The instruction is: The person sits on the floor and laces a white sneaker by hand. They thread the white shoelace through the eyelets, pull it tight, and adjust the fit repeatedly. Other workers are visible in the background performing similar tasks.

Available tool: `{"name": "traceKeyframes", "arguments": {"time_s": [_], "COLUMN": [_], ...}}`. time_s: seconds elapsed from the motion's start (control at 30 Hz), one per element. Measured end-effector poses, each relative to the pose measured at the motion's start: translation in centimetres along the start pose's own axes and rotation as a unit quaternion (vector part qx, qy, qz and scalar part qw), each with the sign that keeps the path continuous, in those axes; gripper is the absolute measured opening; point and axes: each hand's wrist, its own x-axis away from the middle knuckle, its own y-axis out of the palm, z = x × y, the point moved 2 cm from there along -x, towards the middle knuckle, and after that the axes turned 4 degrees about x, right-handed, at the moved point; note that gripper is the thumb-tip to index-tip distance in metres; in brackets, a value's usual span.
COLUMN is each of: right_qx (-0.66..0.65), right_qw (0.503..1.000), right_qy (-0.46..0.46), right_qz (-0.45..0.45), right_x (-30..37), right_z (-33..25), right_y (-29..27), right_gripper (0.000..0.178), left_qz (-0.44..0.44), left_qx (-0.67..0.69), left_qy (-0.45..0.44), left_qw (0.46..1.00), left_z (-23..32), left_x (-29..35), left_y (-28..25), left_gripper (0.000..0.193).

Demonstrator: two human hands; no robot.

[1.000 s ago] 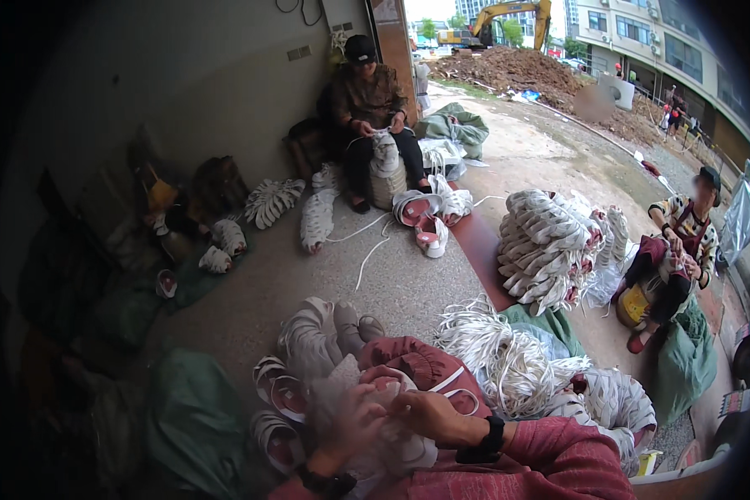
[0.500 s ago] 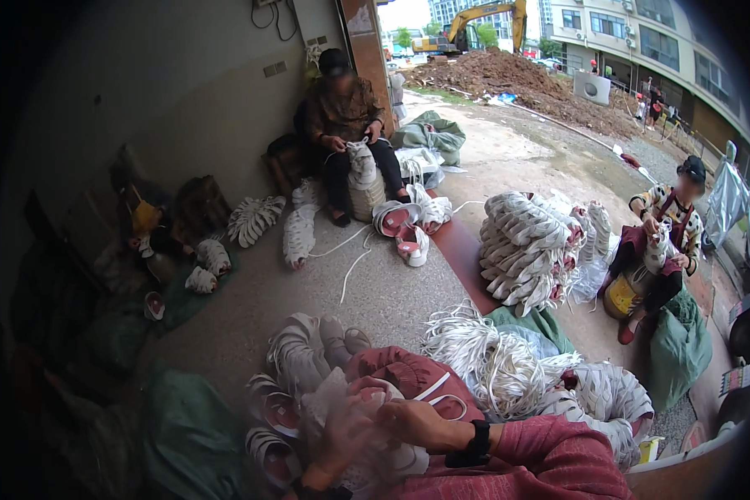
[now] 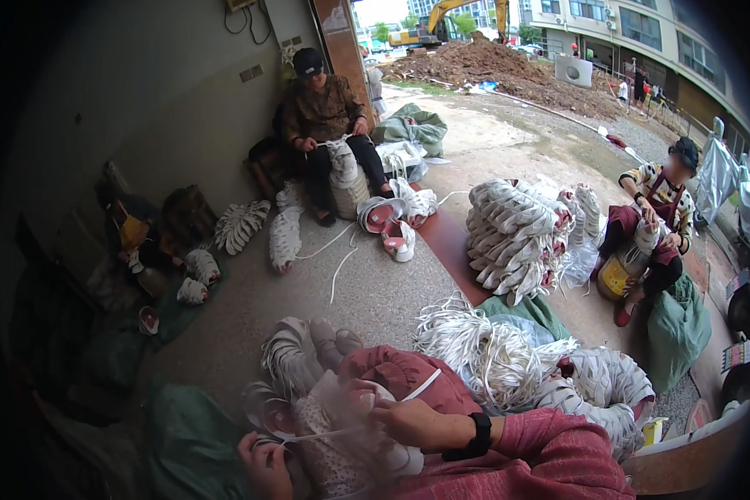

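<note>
A white shoelace [image 3: 325,434] runs stretched between my two hands across a pale shoe [image 3: 329,458] on my lap. My left hand [image 3: 265,463], at the lower left, pinches one side of the lace. On the other side my right hand [image 3: 417,423], a black band at its wrist, has its fingers curled round the lace, and a loose white end rises beyond it. A blurred patch hides part of the shoe and the tips of my right fingers. Red-lined shoes [image 3: 271,410] lie close beside the left hand.
A heap of white laces [image 3: 500,358] and bundled shoes [image 3: 608,387] lie to the right. Farther off stands a tall shoe stack [image 3: 517,237]. Co-workers sit at the back [image 3: 329,108] and right [image 3: 662,200], each handling a shoe. A green sack [image 3: 193,442] rests at the lower left.
My left hand has moved left and down, away from my right hand, drawing the lace out straight. The co-worker at the back has also spread both hands apart with a lace.
</note>
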Motion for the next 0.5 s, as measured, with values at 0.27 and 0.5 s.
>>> {"name": "traceKeyframes", "arguments": {"time_s": [0.27,0.5], "right_qx": [0.665,0.405], "right_qw": [0.701,0.912], "right_qy": [-0.247,-0.069], "right_qz": [-0.072,-0.016], "right_x": [-2.1,-0.1], "right_z": [0.0,-3.8], "right_y": [0.8,-5.3], "right_gripper": [0.021,0.017], "left_qz": [0.121,0.171], "left_qx": [-0.272,-0.21], "left_qy": [-0.071,-0.171], "left_qw": [0.952,0.947], "left_z": [-7.7,-15.0], "left_x": [7.1,11.9], "left_y": [-9.4,-11.7], "left_gripper": [0.02,0.011]}}
